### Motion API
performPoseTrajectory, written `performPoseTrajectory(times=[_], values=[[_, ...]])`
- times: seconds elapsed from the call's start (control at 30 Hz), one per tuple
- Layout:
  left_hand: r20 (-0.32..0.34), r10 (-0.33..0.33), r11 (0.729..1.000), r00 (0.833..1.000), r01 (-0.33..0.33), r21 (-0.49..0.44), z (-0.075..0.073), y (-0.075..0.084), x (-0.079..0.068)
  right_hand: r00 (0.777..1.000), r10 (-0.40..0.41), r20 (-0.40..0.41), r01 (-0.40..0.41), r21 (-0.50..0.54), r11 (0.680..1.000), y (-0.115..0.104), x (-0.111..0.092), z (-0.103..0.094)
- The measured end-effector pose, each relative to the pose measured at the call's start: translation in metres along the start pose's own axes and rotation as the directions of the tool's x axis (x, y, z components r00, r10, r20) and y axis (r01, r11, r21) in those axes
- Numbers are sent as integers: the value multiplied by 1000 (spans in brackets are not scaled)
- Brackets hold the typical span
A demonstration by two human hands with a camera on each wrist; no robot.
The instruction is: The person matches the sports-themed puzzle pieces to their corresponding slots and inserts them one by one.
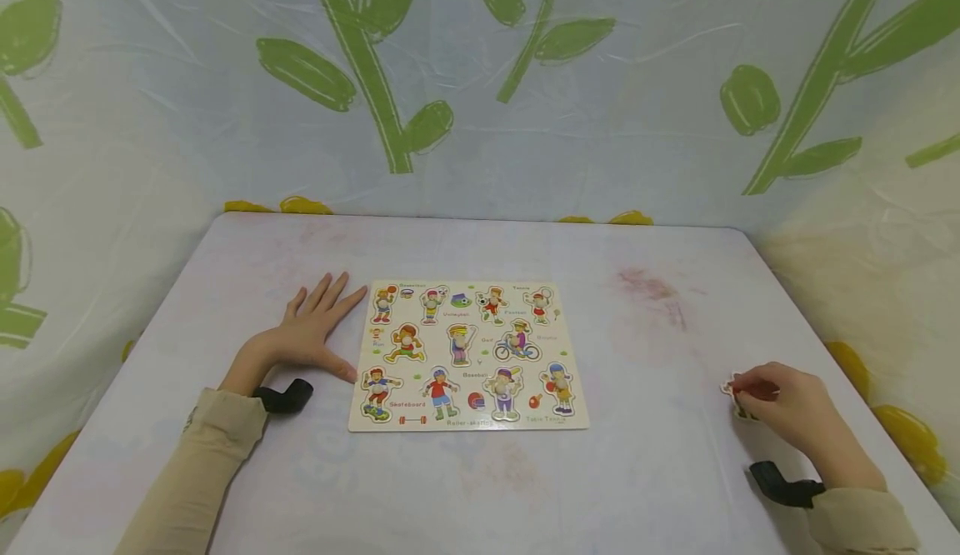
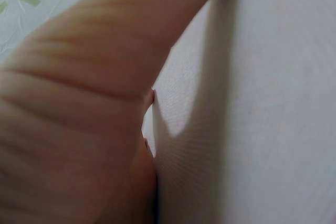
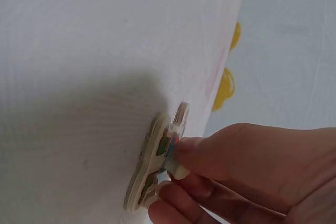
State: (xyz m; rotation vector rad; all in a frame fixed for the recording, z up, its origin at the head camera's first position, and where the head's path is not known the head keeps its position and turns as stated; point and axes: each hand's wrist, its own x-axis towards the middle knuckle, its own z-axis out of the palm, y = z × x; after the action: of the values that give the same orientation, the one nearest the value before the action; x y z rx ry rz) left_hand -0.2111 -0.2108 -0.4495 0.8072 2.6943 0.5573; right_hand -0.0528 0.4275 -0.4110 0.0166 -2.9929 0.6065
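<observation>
My right hand (image 1: 787, 409) pinches a small wooden puzzle piece (image 3: 152, 169) between thumb and fingers, close over the right side of the table. The piece is seen almost edge-on in the right wrist view, with green and red paint on its face; the fingertips hide part of it. Around the middle of the table lies a pale puzzle board (image 1: 431, 342) with colourful sports figures in three rows and printed words. My left hand (image 1: 311, 334) lies with fingers spread on the table beside the board, its thumb tip right at the board's left edge.
The white table (image 1: 660, 472) has reddish smudges (image 1: 652, 288) toward the back right. Behind it hangs a pale sheet (image 1: 615, 138) with green leaves and yellow flowers, which also runs along both sides. A black strap piece sits at each wrist.
</observation>
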Motion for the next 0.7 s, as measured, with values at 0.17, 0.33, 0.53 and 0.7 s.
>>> performPoseTrajectory(times=[0.17,0.33,0.53,0.7], values=[[-4,0,1000,1000,0,-3,0,0,1,997,57,45,-57,-9,998,0,1,-2],[-5,3,1000,1000,-3,4,2,-2,2,994,79,81,-77,-20,997,-1,4,-4],[-7,-6,1000,1000,6,7,2,-1,2,993,75,96,-72,-33,997,-2,6,-4],[-3,-6,1000,1000,6,0,1,-1,1,992,73,107,-69,-41,997,-4,8,-7]])
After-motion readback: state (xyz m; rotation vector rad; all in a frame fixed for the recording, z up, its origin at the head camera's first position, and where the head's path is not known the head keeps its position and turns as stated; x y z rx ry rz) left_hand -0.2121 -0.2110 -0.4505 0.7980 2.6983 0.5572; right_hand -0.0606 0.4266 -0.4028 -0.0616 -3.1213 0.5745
